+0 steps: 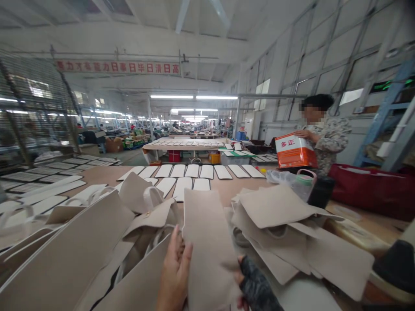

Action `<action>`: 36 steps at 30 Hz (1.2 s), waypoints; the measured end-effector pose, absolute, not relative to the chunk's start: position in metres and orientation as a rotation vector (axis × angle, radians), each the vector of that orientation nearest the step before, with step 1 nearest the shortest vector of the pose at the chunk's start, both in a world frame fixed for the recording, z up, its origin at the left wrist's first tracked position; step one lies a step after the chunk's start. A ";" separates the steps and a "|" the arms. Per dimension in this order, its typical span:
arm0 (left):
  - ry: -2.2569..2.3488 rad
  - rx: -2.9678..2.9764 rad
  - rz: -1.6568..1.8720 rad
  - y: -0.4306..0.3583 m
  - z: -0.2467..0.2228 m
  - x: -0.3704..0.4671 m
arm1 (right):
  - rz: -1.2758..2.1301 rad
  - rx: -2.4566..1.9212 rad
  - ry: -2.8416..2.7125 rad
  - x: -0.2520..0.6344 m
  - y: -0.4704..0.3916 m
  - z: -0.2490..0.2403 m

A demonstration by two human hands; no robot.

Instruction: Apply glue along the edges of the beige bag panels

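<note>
A long beige panel (209,246), leather-like and with a pale left edge, stands between my hands. My left hand (175,270) is bare and closed at the panel's left edge, its thumb over that edge and its index finger pointing up. On the other side, my right hand (254,283), in a dark patterned fingerless glove, has its bent fingertips at the right edge; they are slightly blurred. Left of my hands are beige bag pieces (87,246) with pale handles. A loose pile of beige flaps (275,209) lies to the right.
Rows of white panels with dark edges (193,171) lie across the brown table (220,185). A clear bottle (303,183), a black container (320,192) and a dark red bag (372,188) stand at right. Beyond them, a person (330,134) holds an orange-and-white box (295,151).
</note>
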State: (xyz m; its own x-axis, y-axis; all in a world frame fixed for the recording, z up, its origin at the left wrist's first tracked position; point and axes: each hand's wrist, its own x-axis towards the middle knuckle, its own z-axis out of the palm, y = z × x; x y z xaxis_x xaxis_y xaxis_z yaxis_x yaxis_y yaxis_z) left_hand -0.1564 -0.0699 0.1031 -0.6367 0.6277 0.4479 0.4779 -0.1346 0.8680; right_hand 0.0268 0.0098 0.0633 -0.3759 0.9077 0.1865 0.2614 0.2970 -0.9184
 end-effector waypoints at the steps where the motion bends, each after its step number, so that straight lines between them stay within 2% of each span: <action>1: 1.922 1.213 1.914 -0.072 0.104 -0.157 | 1.344 -1.060 -1.703 0.019 0.022 0.067; 2: 1.887 1.167 1.927 -0.075 0.104 -0.156 | 1.469 -1.051 -1.568 0.012 0.036 0.072; 4: 1.885 1.131 1.925 -0.083 0.102 -0.155 | 1.487 -1.067 -1.317 -0.003 0.067 0.083; 7: 1.938 1.152 1.877 -0.094 0.098 -0.150 | 1.448 -1.175 -1.246 -0.024 0.114 0.089; 12: 2.097 1.290 1.693 -0.108 0.089 -0.145 | 1.376 -1.291 -1.244 -0.045 0.152 0.063; 17: 2.267 1.832 1.385 -0.114 0.079 -0.152 | 1.335 -1.239 -1.260 -0.043 0.127 0.038; 20: 2.409 2.079 1.183 -0.111 0.067 -0.155 | 1.420 -1.211 -1.332 -0.048 0.098 0.028; 25: 2.649 2.095 0.747 -0.105 0.043 -0.149 | 1.635 -1.090 -1.495 -0.086 0.056 0.020; 30: 2.740 2.123 0.506 -0.114 0.029 -0.154 | 1.474 -0.893 -1.515 -0.106 0.041 0.049; 36: 2.874 1.997 0.324 -0.120 0.026 -0.175 | 1.260 -0.880 -1.438 -0.041 0.031 0.101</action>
State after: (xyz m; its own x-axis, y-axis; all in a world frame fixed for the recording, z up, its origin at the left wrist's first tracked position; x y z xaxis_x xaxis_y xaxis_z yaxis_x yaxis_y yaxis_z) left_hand -0.1754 -0.1197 0.0263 -0.3076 0.8635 0.3997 0.9309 0.3601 -0.0616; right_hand -0.0412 0.0315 0.1007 -0.2455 0.9463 0.2105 -0.0843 0.1954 -0.9771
